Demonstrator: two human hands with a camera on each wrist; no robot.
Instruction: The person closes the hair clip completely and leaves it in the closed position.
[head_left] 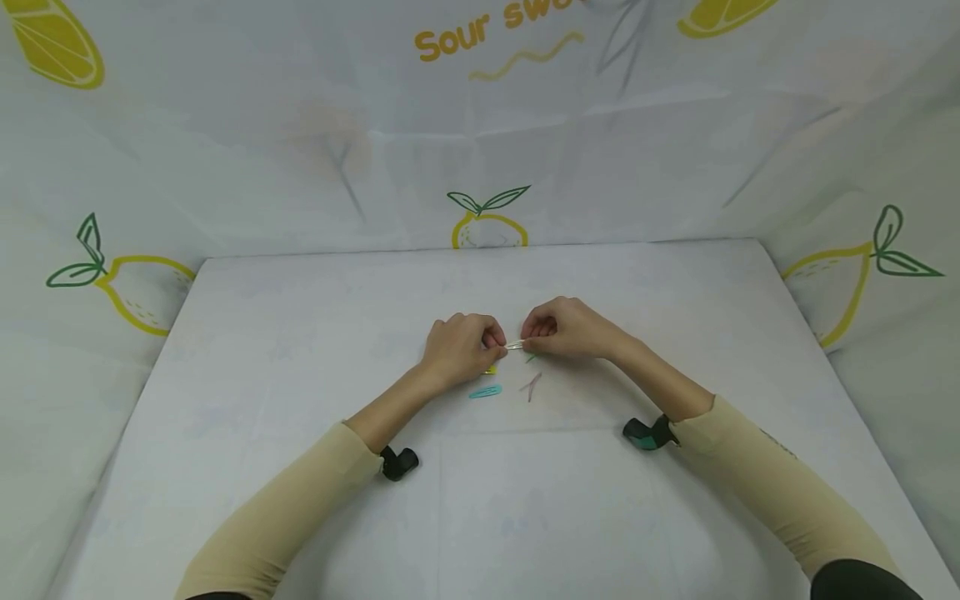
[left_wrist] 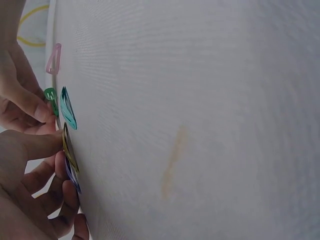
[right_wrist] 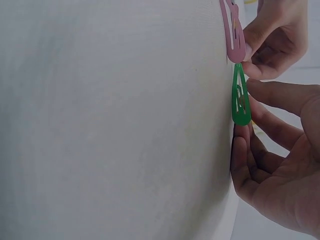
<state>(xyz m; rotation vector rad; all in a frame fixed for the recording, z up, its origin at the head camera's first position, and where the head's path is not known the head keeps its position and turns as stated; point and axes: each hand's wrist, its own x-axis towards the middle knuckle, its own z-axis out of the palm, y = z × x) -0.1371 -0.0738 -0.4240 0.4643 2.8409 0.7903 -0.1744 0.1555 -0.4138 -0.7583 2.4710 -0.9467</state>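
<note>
In the head view, a pale snap hair clip (head_left: 514, 345) spans the gap between both hands. My left hand (head_left: 461, 346) pinches its left end, my right hand (head_left: 572, 327) its right end. Close under the left hand is a yellow clip (head_left: 491, 371), partly hidden; a bluish-purple clip (left_wrist: 73, 178) shows beside it in the left wrist view. A light blue clip (head_left: 486, 391) and a pink clip (head_left: 531, 386) lie nearer the body. Beside the right fingers is a green clip (right_wrist: 241, 107), which hides the pale clip in the right wrist view.
The white-covered table (head_left: 540, 500) reaches a lemon-printed cloth wall (head_left: 300, 183) at the back, with similar walls at both sides. A black wrist device (head_left: 400, 463) sits at the left sleeve and another device (head_left: 649, 434) at the right.
</note>
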